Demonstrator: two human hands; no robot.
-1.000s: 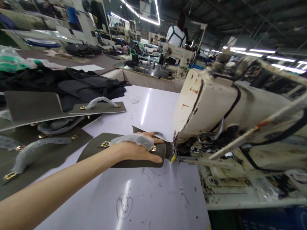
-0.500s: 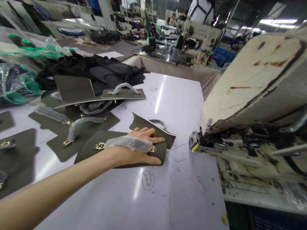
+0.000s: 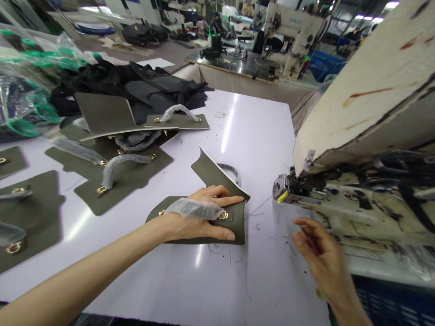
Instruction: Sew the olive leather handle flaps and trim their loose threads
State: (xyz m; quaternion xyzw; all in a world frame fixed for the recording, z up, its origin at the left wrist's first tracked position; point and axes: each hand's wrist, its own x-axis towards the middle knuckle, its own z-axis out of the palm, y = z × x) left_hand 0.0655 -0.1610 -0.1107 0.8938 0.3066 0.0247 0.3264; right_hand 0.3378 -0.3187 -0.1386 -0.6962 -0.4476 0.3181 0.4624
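Olive-brown leather-like panel [image 3: 239, 225], plastic-wrapped curved handle [image 3: 197, 209] already fitted, lies on glossy white counter [image 3: 183, 290] under the spread left hand [image 3: 200, 229], dark thread [image 3: 260, 207] to rust-streaked cream sewing machine [image 3: 367, 99] seemingly uncut, right hand [image 3: 321, 253] half-curled, grip unclear

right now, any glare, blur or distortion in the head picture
Head view: streaks of glare on the white tabletop; head view: right hand looks softly blurred, left hand crisper; head view: nearest sewing machine, at the right edge, looks stretched, probably wide-angle distortion.
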